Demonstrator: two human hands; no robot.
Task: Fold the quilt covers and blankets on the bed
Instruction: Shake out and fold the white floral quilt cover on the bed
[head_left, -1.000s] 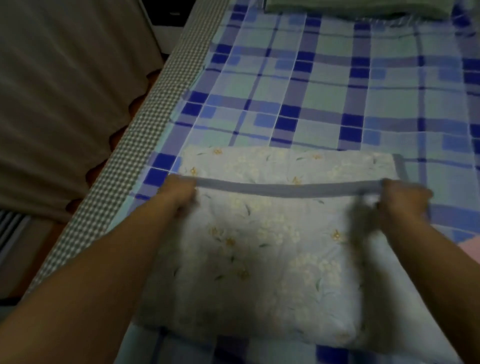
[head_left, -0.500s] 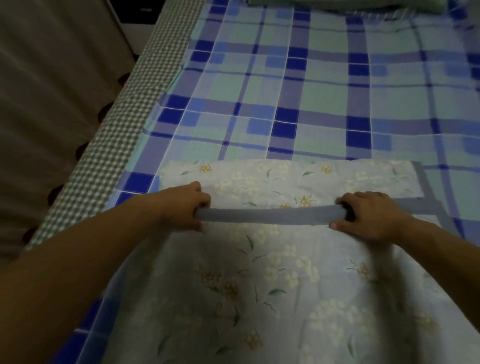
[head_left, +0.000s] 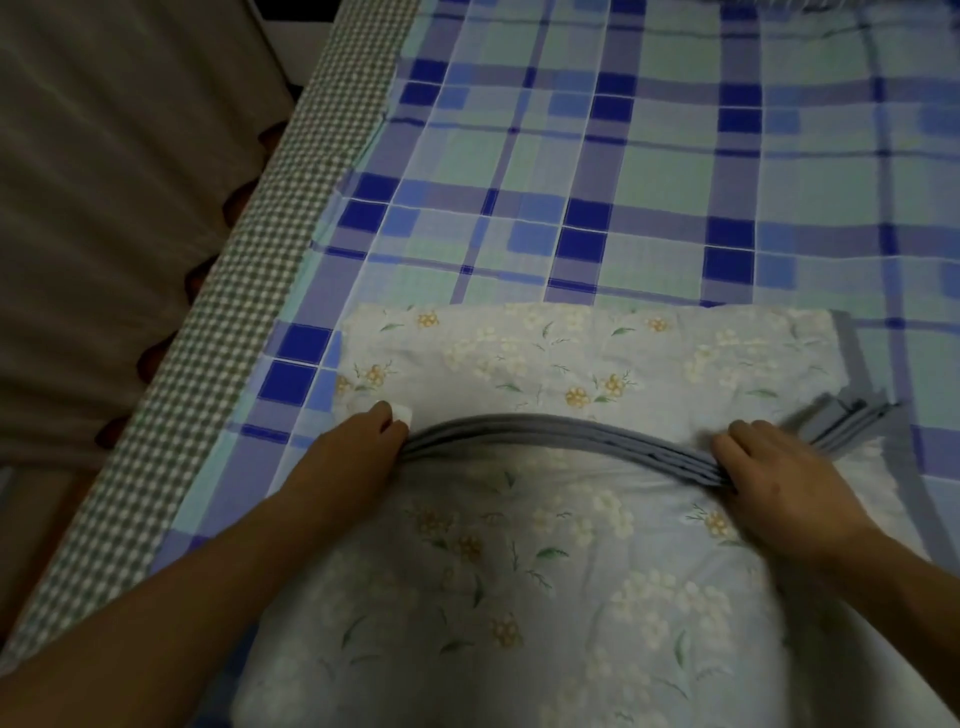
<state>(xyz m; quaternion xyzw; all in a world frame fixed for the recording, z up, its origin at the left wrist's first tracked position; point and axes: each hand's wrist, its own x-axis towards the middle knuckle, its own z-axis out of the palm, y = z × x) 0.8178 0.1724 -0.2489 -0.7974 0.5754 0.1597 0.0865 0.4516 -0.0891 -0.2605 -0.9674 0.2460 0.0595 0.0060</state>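
Hands pinching stacked grey border of pale-blue floral cotton quilt cover (head_left: 519, 561).
Left hand (head_left: 348, 457) and right hand (head_left: 779, 467) grip the edge; soft, light, limp cloth, probably best held at corners.

Grey border band (head_left: 561, 431) of the floral quilt cover (head_left: 519, 571): formerly taut and straight between the hands, now bowed upward in an arc, with several stacked layers showing. Left hand (head_left: 348, 457): shifted outward along the band. Right hand (head_left: 779, 467): likewise outward, toward the layered corner (head_left: 852, 421). Far floral panel: more exposed beyond the band.
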